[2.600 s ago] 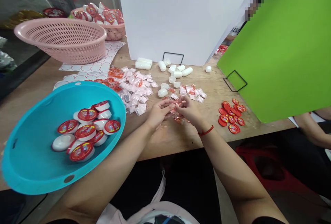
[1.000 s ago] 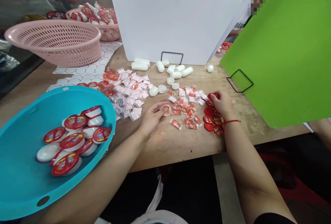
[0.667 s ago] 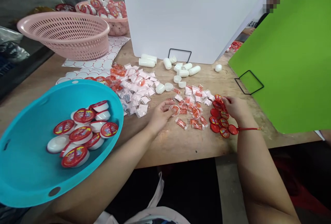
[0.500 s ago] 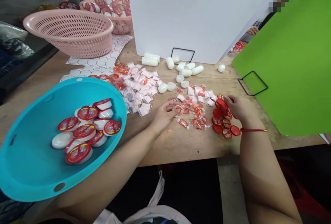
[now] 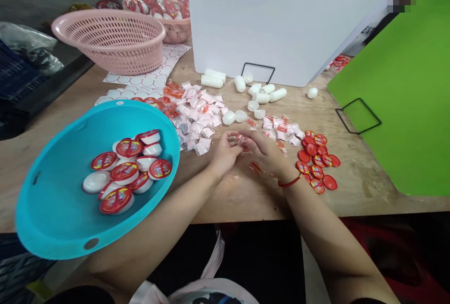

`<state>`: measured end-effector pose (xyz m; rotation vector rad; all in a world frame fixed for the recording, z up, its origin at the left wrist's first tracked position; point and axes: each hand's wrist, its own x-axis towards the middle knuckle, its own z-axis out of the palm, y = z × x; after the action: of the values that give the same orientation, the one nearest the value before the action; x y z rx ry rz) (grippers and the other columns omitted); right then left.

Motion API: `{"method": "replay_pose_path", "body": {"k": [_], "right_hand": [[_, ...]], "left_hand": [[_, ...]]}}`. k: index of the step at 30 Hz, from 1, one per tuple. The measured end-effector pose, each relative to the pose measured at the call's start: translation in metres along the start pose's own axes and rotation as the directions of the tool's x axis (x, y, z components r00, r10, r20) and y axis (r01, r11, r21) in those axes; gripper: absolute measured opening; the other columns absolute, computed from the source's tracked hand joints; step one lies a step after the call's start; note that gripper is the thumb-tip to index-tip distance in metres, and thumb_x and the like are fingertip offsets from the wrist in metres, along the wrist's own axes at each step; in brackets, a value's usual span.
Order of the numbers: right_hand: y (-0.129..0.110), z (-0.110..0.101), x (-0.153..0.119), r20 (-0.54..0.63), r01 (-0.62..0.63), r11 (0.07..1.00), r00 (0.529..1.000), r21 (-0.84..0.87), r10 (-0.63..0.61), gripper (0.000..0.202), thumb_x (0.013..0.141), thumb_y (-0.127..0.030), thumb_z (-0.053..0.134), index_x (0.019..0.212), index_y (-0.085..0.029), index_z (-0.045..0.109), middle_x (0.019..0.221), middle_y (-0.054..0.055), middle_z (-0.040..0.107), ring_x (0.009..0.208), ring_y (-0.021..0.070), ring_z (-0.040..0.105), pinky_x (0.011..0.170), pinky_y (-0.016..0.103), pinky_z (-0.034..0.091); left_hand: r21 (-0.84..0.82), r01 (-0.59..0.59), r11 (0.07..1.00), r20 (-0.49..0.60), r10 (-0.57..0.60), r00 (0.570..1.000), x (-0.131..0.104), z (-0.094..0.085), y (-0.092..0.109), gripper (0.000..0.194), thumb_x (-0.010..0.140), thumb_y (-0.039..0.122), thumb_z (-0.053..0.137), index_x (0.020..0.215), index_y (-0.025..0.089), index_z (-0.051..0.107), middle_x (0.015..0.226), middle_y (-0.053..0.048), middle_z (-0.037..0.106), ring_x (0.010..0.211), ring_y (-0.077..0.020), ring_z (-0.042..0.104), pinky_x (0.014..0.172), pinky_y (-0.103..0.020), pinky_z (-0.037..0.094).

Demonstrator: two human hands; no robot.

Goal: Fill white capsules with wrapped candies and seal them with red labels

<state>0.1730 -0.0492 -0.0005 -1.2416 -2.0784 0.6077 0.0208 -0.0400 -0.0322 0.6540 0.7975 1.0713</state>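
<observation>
My left hand [image 5: 225,153] is closed around a small translucent plastic cup [image 5: 245,144] with something red showing at it. My right hand [image 5: 269,153] meets it there, fingers curled over the cup's near side; they hide what they hold. Just right of my right wrist lies a loose group of round red lids [image 5: 317,159], some with yellow printed faces. Small pink-white sachets [image 5: 281,128] lie beyond my hands, and an orange-red packet [image 5: 255,168] is partly under my right hand.
On the left a blue basin [image 5: 59,210] holds several lidded white cups [image 5: 123,173]. A larger sachet pile [image 5: 198,116], stacked white cups [image 5: 213,79] and pink baskets [image 5: 116,58] stand behind. White [image 5: 253,18] and green [image 5: 397,121] boards rise at the back and right.
My right hand has come left from the red lids to the cup in my left hand. The lids now lie more spread out in view. The whole view has shifted slightly.
</observation>
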Motion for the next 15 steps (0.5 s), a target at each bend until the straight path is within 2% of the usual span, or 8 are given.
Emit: {"method": "replay_pose_path", "body": {"k": [2, 4, 6, 9, 12, 13, 15], "right_hand": [[0.005, 0.008, 0.002, 0.054, 0.068, 0.998, 0.996, 0.011, -0.069, 0.055, 0.1, -0.057, 0.049, 0.145, -0.026, 0.049, 0.138, 0.011, 0.063, 0.124, 0.0304, 0.061, 0.103, 0.049, 0.051], [0.01, 0.012, 0.0, 0.056, 0.111, 0.993, 0.992, -0.025, -0.11, 0.077, 0.089, -0.058, 0.068, 0.153, -0.027, 0.039, 0.146, 0.014, 0.056, 0.13, 0.0346, 0.057, 0.105, 0.053, 0.05], [0.013, 0.014, -0.002, 0.046, 0.15, 0.985, 0.988, -0.086, -0.146, 0.087, 0.085, -0.049, 0.076, 0.157, -0.029, 0.032, 0.146, 0.014, 0.055, 0.13, 0.0359, 0.056, 0.105, 0.055, 0.051], [0.011, 0.019, -0.004, 0.055, 0.242, 0.958, 0.97, -0.152, -0.236, 0.076, 0.092, -0.025, 0.063, 0.159, -0.032, 0.028, 0.147, 0.012, 0.054, 0.135, 0.0324, 0.053, 0.11, 0.055, 0.048], [0.01, 0.024, -0.005, 0.079, 0.267, 0.946, 0.963, -0.182, -0.257, 0.077, 0.089, -0.01, 0.052, 0.159, -0.033, 0.029, 0.147, 0.01, 0.054, 0.137, 0.0294, 0.051, 0.113, 0.056, 0.046], [0.01, 0.025, -0.005, 0.071, 0.244, 0.953, 0.969, -0.179, -0.235, 0.078, 0.088, -0.009, 0.05, 0.159, -0.032, 0.03, 0.145, 0.011, 0.056, 0.135, 0.0294, 0.053, 0.112, 0.056, 0.047], [0.015, 0.024, -0.004, 0.028, 0.18, 0.973, 0.984, -0.146, -0.177, 0.074, 0.089, -0.01, 0.049, 0.158, -0.03, 0.031, 0.143, 0.012, 0.058, 0.132, 0.0296, 0.056, 0.109, 0.056, 0.049]], "left_hand": [[0.031, -0.022, 0.999, -0.052, 0.023, 0.998, 0.001, -0.003, 0.002, 0.053, 0.065, 0.024, 0.084, 0.105, 0.023, 0.049, 0.078, 0.002, 0.07, 0.065, -0.0127, 0.065, 0.065, -0.025, 0.048], [0.082, -0.031, 0.996, -0.056, 0.036, 0.998, 0.002, -0.005, 0.004, 0.05, 0.07, 0.024, 0.08, 0.107, 0.024, 0.047, 0.075, 0.003, 0.069, 0.062, -0.0136, 0.065, 0.061, -0.025, 0.047], [0.141, -0.029, 0.99, -0.049, 0.036, 0.998, 0.002, -0.005, 0.003, 0.047, 0.071, 0.02, 0.076, 0.108, 0.025, 0.046, 0.072, 0.004, 0.067, 0.061, -0.0156, 0.065, 0.06, -0.027, 0.047], [0.225, -0.079, 0.971, -0.038, 0.09, 0.995, 0.003, -0.004, 0.001, 0.043, 0.069, 0.01, 0.07, 0.105, 0.023, 0.049, 0.077, 0.002, 0.069, 0.07, -0.0179, 0.068, 0.066, -0.03, 0.051], [0.285, -0.145, 0.948, -0.046, 0.164, 0.985, 0.004, -0.003, 0.001, 0.042, 0.065, 0.003, 0.068, 0.1, 0.021, 0.053, 0.09, 0.0, 0.071, 0.085, -0.0182, 0.069, 0.079, -0.032, 0.053], [0.288, -0.127, 0.949, -0.041, 0.145, 0.989, 0.004, -0.003, 0.001, 0.043, 0.065, 0.003, 0.069, 0.101, 0.021, 0.054, 0.09, 0.0, 0.071, 0.086, -0.0179, 0.069, 0.081, -0.032, 0.053], [0.219, -0.032, 0.975, -0.011, 0.036, 0.999, 0.002, -0.003, 0.004, 0.045, 0.066, 0.004, 0.07, 0.105, 0.022, 0.056, 0.085, 0.002, 0.07, 0.082, -0.0166, 0.069, 0.083, -0.032, 0.054]]}}
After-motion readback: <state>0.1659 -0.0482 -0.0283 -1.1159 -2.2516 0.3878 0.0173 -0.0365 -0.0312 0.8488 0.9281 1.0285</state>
